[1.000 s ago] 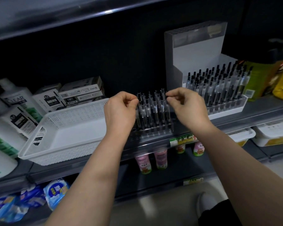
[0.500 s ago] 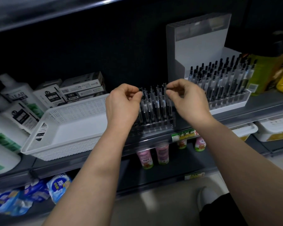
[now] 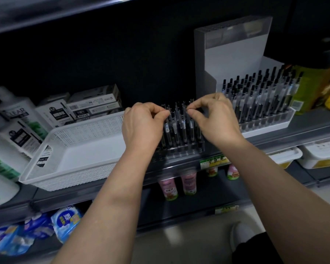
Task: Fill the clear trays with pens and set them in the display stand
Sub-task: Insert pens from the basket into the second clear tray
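Right hand (image 3: 217, 121) edged leftward | left hand (image 3: 143, 128), both grips pinching pen tops (image 3: 182, 111) | clear tray (image 3: 183, 149) below

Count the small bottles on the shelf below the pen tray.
4: the front-left bottle and front-right bottle stand side by side. Further back to the right are the back-left bottle and back-right bottle. The shelf edge may hide more.

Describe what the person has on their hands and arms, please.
Nothing shows: the left hand and right hand are bare, without gloves, and both forearms are uncovered to the frame edge. No sleeve, watch, bracelet or ring is visible.
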